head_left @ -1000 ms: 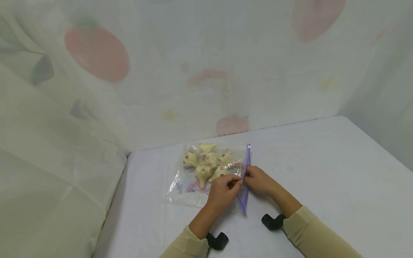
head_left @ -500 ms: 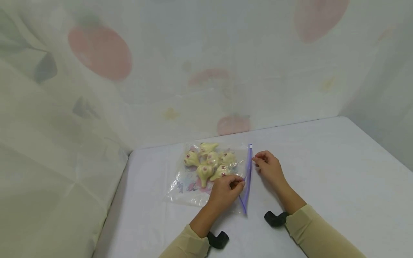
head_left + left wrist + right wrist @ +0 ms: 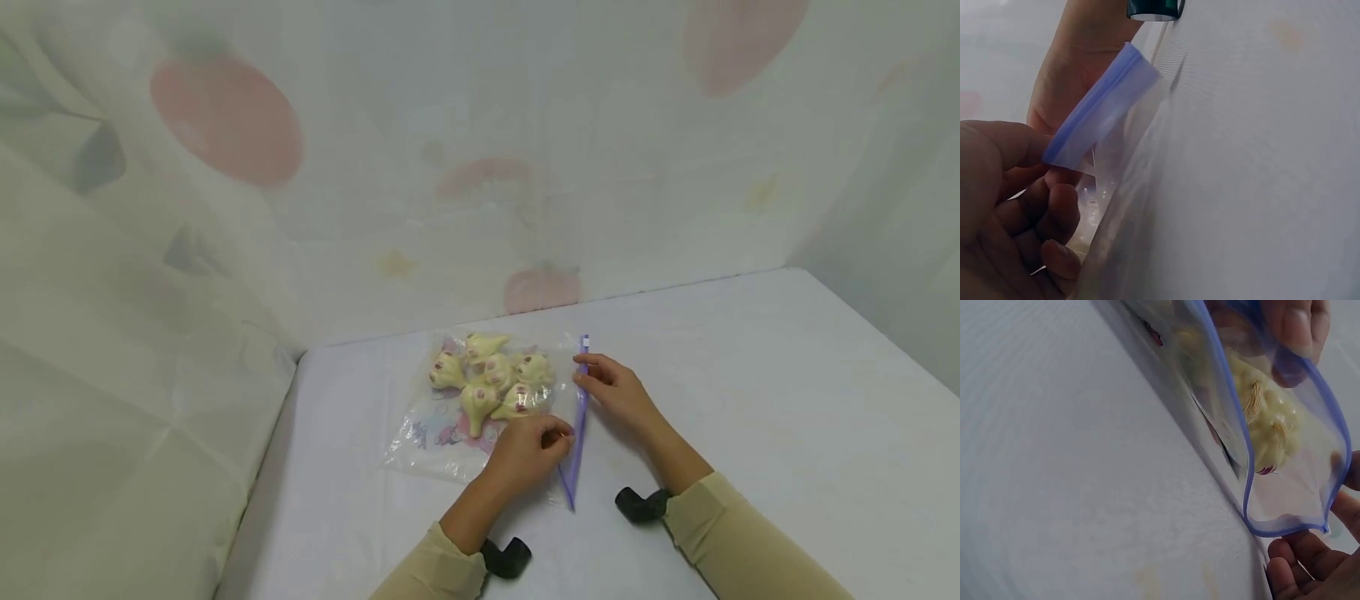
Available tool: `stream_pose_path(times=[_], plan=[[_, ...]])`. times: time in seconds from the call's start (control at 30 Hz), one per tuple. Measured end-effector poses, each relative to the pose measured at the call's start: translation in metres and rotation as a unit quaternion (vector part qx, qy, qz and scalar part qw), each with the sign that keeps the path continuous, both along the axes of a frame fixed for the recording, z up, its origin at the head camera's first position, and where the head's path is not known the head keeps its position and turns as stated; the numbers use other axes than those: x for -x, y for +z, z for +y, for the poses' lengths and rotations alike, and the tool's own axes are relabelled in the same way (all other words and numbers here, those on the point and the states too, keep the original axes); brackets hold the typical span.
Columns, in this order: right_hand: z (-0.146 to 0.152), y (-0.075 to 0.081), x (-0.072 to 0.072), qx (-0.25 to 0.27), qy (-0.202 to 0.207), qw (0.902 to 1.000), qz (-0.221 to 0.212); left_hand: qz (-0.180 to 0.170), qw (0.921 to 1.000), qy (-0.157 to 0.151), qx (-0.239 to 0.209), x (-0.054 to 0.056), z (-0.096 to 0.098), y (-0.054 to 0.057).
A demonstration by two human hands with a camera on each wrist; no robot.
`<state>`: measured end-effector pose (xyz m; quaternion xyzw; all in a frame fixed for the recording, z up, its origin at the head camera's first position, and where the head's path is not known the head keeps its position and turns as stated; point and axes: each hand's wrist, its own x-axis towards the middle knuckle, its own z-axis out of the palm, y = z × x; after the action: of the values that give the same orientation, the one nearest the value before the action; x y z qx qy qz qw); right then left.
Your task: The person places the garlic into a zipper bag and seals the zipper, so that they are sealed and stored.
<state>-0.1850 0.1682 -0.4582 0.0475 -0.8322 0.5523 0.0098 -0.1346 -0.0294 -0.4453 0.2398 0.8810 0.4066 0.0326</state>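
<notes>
A clear zip bag [image 3: 420, 454] lies on the table with several pale garlic bulbs [image 3: 480, 402] inside. A purple zip strip [image 3: 580, 425] runs along its right-hand side, with a white slider [image 3: 586, 342] at the far end. My left hand [image 3: 523, 457] pinches one lip of the mouth; in the left wrist view, its thumb and finger meet at the purple edge [image 3: 1088, 103]. My right hand [image 3: 622, 398] has loosely spread fingers reaching over the strip, near the slider. Through the parted mouth, the right wrist view shows a garlic bulb [image 3: 1266, 419] with dry roots.
White cloth covers the table [image 3: 750, 400]. A fruit-print curtain [image 3: 375, 125] rises behind it, and another hanging cloth [image 3: 112, 333] borders the left side. Black curved pieces [image 3: 641, 505] stick out at both cuffs.
My right hand let go of the strip, drew off to the right, then came back to it nearer the slider. My left hand shifted slightly right and toward me with the bag's edge.
</notes>
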Motion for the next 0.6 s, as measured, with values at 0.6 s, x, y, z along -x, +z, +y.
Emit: stream_pose_path(times=[0.6], plan=[[-0.0046, 0.0019, -0.0085, -0.119, 0.072, 0.9888, 0.052, -0.142, 0.9898, 0.01, 0.008, -0.0042, -0.003, 0.0001]])
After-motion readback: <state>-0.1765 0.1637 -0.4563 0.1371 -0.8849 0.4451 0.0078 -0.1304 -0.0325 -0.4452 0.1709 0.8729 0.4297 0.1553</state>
